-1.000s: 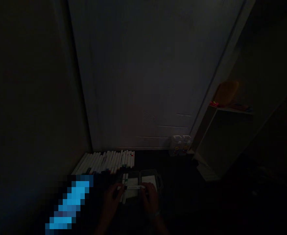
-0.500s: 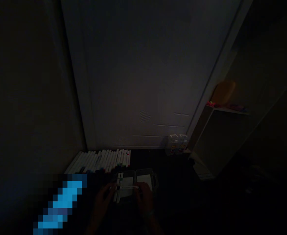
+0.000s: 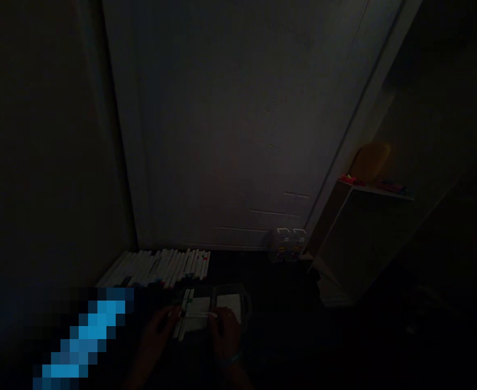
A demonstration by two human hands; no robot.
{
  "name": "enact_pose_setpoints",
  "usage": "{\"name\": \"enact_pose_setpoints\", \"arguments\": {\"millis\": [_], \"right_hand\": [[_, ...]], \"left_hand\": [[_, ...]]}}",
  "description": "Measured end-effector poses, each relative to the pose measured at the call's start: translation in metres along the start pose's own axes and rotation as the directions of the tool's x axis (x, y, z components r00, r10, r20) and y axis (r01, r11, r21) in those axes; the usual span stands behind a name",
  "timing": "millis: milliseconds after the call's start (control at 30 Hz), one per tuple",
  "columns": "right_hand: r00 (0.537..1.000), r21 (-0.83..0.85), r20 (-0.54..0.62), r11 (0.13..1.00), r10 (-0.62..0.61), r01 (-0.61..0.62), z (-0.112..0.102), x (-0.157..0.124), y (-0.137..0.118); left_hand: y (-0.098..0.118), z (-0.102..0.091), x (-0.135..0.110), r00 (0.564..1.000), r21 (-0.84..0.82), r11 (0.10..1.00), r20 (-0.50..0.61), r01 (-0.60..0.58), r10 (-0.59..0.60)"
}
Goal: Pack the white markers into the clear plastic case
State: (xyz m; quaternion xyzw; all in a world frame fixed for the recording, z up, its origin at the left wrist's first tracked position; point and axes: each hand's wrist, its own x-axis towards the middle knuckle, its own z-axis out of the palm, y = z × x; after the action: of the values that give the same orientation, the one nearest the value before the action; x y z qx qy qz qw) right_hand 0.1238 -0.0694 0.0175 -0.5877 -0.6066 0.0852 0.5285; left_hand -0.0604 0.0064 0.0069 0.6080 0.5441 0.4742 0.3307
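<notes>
In the dim head view, a slim white marker (image 3: pixel 198 314) lies level between my two hands. My left hand (image 3: pixel 161 324) pinches its left end, and my right hand (image 3: pixel 226 327) grips its right end. Beneath it an open clear plastic case (image 3: pixel 244 306) shows white inserts in both halves. Two more white markers (image 3: pixel 186 309) rest side by side, slanted, in the left half of the case. Darkness hides much of my fingers.
Behind the case to the left lies a long row of white markers (image 3: pixel 161 266) with coloured ends. Two clear plastic containers (image 3: pixel 287 246) stand against the pale panel (image 3: pixel 222 135). At right is a cabinet (image 3: pixel 356 238) with an orange object (image 3: pixel 372 161) on top. A pixelated blue patch covers the lower left.
The view has shifted slightly, so everything appears a little further left and lower. Both hands keep hold of the marker over the case.
</notes>
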Motion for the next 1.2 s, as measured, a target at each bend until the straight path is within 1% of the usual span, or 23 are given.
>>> {"name": "enact_pose_setpoints", "arguments": {"millis": [100, 267, 367, 467, 567, 633, 833, 967, 1200], "right_hand": [[1.0, 0.007, 0.003, 1.0, -0.001, 0.0, -0.001, 0.0, -0.001], [1.0, 0.03, 0.013, 1.0, 0.006, -0.006, -0.002, -0.002, 0.0], [1.0, 0.036, 0.02, 0.999, 0.017, -0.017, -0.003, -0.002, 0.0], [1.0, 0.032, -0.011, 0.999, 0.018, -0.017, -0.002, -0.003, 0.001], [0.999, 0.02, -0.036, 1.0, 0.01, -0.009, -0.001, -0.003, 0.003], [0.999, 0.021, -0.038, 1.0, 0.023, -0.022, 0.0, -0.002, 0.005], [0.998, 0.067, -0.015, 0.996, 0.06, -0.059, 0.0, -0.001, 0.007], [0.998, 0.076, -0.008, 0.996, 0.056, -0.055, -0.002, 0.0, 0.006], [0.998, 0.071, -0.016, 0.996, 0.054, -0.053, 0.001, 0.002, 0.012]], "left_hand": [[-0.001, 0.0, 0.0, 1.0, 0.016, 1.0, -0.006, -0.005, 0.005], [0.002, -0.001, -0.002, 0.998, -0.025, 0.999, 0.063, 0.026, -0.024], [0.007, -0.002, -0.004, 0.998, -0.037, 0.999, 0.05, 0.036, -0.035], [0.011, -0.002, -0.005, 0.997, -0.043, 0.999, 0.073, 0.03, -0.027], [0.013, -0.002, -0.006, 0.994, -0.055, 0.998, 0.112, -0.002, 0.008], [0.012, -0.001, -0.005, 0.993, -0.057, 0.998, 0.117, -0.007, 0.013], [-0.001, 0.003, -0.002, 0.983, -0.066, 0.998, 0.183, -0.017, 0.029], [-0.006, 0.005, -0.001, 0.986, -0.091, 0.996, 0.164, -0.024, 0.039], [-0.007, 0.01, 0.001, 0.985, -0.068, 0.991, 0.123, -0.116, 0.123]]}}
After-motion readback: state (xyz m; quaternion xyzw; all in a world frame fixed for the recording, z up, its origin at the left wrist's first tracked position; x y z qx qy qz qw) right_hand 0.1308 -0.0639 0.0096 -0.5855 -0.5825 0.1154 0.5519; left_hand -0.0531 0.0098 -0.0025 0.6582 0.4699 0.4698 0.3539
